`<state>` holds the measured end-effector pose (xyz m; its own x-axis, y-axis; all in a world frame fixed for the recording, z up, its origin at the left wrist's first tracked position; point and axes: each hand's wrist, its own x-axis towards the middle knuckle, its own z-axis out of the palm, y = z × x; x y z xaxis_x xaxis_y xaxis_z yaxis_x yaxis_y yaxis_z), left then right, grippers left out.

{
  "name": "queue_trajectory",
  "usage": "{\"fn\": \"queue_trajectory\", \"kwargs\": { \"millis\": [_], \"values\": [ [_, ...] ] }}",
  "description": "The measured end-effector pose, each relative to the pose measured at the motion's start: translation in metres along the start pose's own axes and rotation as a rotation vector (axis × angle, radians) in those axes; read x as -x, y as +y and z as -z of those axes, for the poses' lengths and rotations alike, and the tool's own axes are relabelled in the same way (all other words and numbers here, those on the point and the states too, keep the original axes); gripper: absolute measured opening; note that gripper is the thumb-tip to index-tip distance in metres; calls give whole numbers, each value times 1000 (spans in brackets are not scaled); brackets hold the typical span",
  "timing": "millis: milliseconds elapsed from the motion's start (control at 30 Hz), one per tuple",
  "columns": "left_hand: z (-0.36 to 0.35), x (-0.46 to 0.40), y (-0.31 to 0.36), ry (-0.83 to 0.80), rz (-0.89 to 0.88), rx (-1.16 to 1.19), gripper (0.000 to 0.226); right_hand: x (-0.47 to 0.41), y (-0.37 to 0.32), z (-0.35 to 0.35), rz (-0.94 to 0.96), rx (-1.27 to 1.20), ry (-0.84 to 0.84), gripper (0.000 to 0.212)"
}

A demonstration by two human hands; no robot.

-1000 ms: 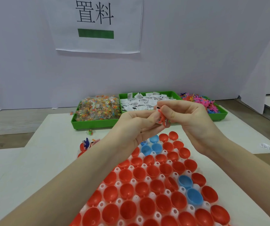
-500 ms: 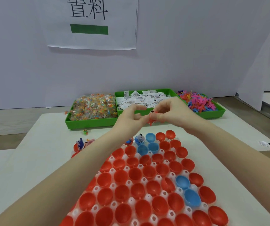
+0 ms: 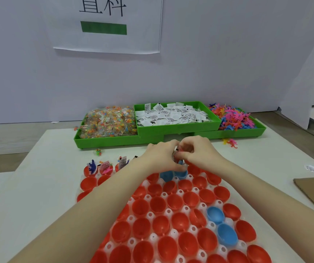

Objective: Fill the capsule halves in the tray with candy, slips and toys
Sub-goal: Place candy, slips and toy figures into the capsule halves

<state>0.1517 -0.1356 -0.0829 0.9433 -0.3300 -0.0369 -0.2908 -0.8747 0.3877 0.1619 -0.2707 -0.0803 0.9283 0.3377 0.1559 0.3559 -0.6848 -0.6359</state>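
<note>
Both hands' grip, left hand [image 3: 162, 158] and right hand [image 3: 198, 154], pinches a small slip-and-toy bundle [image 3: 177, 151] over frame-centre blue capsule half [image 3: 180, 172]; filling step, next needs a drop in.

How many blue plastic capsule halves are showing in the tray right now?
4 visible: two blue capsule halves side by side at the far end under the hands, and two near the right edge. The hands and forearms may hide more.
</note>
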Motion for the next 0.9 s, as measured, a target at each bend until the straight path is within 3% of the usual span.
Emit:
{"fn": "queue_trajectory", "kwargs": {
  "millis": [167, 367, 433, 567, 667, 767, 900],
  "values": [
    [0, -2, 1, 16, -11, 7, 58, -2, -2, 3, -9, 62, -55, 24],
    [1, -2, 2, 9, -5, -16, 58, -4, -14, -3, 78, 450, -127, 10],
    [2, -2, 3, 6, -5, 0, 58, -5, -16, -5, 72, 488, -127, 16],
    [3, -1, 5, -13, 6, 25, 56, -8, -17, -3, 15, 448, -98, 3],
    [3, 0, 6, -31, 21, 44, 61, -7, -14, -1, -31, 341, -56, 11],
    [6, 1, 7, -51, 24, 40, 66, -6, -12, 5, -28, 240, -110, 4],
    [8, 1, 8, -57, 32, 22, 66, -7, -12, 12, -24, 176, -155, 14]
  ]
}}
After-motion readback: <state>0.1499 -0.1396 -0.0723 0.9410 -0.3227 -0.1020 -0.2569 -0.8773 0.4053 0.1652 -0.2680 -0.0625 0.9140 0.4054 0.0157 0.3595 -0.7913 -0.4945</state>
